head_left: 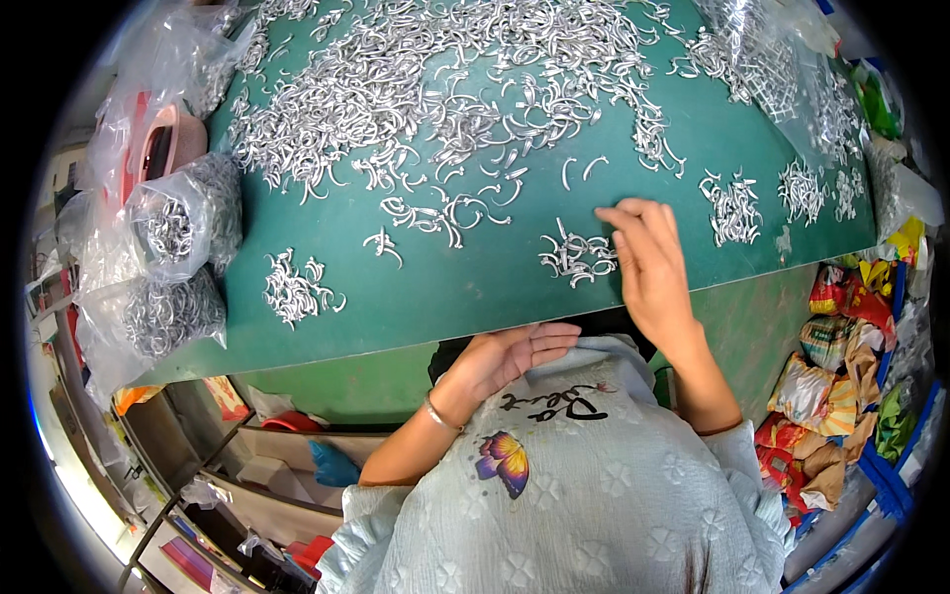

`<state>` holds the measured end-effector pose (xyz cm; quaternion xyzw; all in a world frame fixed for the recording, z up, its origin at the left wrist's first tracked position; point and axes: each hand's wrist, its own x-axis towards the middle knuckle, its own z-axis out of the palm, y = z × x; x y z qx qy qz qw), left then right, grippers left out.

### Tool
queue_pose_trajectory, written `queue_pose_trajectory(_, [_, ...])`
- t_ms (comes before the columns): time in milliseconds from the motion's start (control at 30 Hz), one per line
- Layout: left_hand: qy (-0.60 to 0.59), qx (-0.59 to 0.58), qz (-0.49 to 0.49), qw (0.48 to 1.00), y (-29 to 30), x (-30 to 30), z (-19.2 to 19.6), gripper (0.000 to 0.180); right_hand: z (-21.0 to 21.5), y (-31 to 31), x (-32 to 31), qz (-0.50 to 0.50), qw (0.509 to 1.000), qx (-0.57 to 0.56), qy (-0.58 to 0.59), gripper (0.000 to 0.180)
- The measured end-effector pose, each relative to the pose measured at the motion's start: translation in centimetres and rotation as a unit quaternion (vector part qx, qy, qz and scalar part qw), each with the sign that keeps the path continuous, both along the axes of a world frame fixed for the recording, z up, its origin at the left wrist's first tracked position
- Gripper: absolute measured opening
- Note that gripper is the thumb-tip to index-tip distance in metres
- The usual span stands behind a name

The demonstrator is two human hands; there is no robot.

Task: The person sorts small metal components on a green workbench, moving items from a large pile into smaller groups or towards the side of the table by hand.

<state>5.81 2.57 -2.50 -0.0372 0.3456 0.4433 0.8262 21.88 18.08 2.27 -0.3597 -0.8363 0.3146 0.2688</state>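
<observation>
Small silver curved metal pieces lie all over the green tabletop (396, 297). My right hand (648, 262) hovers beside a small pile of these pieces (574, 255) near the front edge. Its fingers point left, thumb and forefinger apart, and I see nothing held in it. Palm up, my left hand (515, 356) rests at the table's front edge in front of my body, fingers stretched out and the palm bare. A loose cluster of pieces (450, 213) lies farther in, and another small pile (297, 287) is at the left.
A large heap of pieces (346, 109) covers the far side. Smaller piles (732, 208) stand at the right. Clear plastic bags of pieces (173, 312) line the left edge, by a pink container (176, 139). Colourful packets (807, 391) sit on a rack at the lower right.
</observation>
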Motion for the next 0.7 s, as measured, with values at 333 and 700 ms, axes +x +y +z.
queue_pose_trajectory(333, [-0.134,0.032,0.025,0.99,1.0,0.6,-1.5,0.062,-0.7,-1.1,-0.7,-0.008,0.999,0.037,-0.019,0.039])
queue_pose_trajectory(700, [-0.091,0.047,0.062,0.993,-0.9,-0.2,-1.5,0.047,-1.4,-3.0,-3.2,0.029,0.991,0.083,-0.102,0.054])
